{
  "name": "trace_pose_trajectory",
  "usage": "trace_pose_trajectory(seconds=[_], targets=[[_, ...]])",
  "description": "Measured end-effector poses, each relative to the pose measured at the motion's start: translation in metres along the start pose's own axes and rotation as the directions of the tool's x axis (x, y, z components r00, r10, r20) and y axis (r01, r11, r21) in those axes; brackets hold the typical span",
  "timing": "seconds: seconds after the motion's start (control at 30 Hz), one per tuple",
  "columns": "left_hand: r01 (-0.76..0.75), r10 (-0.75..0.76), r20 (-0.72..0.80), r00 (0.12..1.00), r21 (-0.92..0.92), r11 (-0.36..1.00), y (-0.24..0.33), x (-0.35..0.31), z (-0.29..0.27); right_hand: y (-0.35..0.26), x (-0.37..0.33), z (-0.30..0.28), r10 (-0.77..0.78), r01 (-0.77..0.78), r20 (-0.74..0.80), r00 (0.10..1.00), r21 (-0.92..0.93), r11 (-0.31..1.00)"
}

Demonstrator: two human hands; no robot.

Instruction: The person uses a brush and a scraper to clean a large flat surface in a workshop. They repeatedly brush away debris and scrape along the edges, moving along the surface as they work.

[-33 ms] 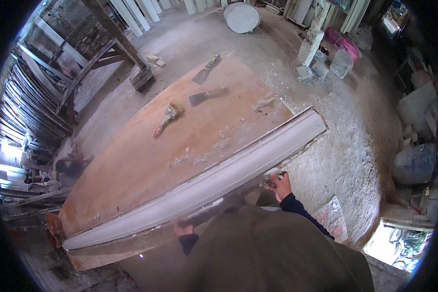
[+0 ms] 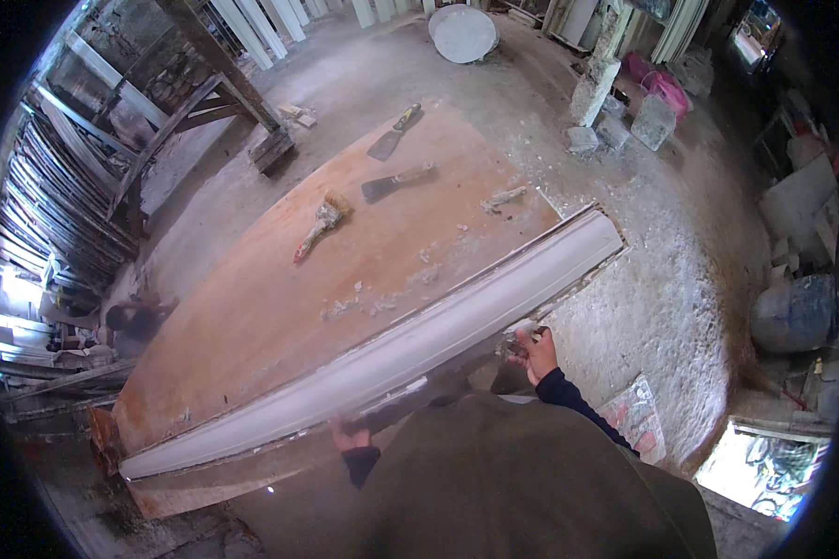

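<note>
Barely moved since the earlier frame, seemingly pinching a small pale lump [image 2: 526, 327] in right hand [image 2: 538, 357], with left hand [image 2: 350, 437] too blurred to tell, by long white plaster-like strip [image 2: 391, 363] crossing mid-frame, likely shaped but untrimmed.

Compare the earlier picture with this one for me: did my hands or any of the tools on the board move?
Nothing visibly changed. Your left hand and right hand are where they were, along the near side of the long white molding. The paintbrush and both scrapers lie as before on the orange-brown board.
</note>
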State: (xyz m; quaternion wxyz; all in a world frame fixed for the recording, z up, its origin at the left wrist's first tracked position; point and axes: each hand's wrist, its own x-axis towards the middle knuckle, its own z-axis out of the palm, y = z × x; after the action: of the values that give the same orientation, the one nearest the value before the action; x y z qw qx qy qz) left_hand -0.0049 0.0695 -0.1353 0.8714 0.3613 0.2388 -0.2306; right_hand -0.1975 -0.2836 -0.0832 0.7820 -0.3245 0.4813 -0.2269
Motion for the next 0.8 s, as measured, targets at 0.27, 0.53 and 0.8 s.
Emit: trace_pose_trajectory(seconds=[0.27, 0.53, 0.8], targets=[[0.05, -0.047, -0.068, 0.997, 0.039, 0.998, -0.001, 0.015, 0.014, -0.006, 0.018, 0.002, -0.003, 0.001, -0.014, 1.0, -0.106, 0.994], [-0.047, 0.049, -0.079, 0.996, 0.023, 0.999, -0.006, 0.004, 0.044, -0.008, 0.019, 0.005, -0.096, 0.059, -0.119, 0.988, -0.282, 0.957], [0.161, -0.155, 0.052, 0.986, -0.149, 0.976, -0.005, 0.024, -0.014, -0.007, 0.011, 0.019, -0.106, 0.067, -0.173, 0.979, -0.216, 0.974]])
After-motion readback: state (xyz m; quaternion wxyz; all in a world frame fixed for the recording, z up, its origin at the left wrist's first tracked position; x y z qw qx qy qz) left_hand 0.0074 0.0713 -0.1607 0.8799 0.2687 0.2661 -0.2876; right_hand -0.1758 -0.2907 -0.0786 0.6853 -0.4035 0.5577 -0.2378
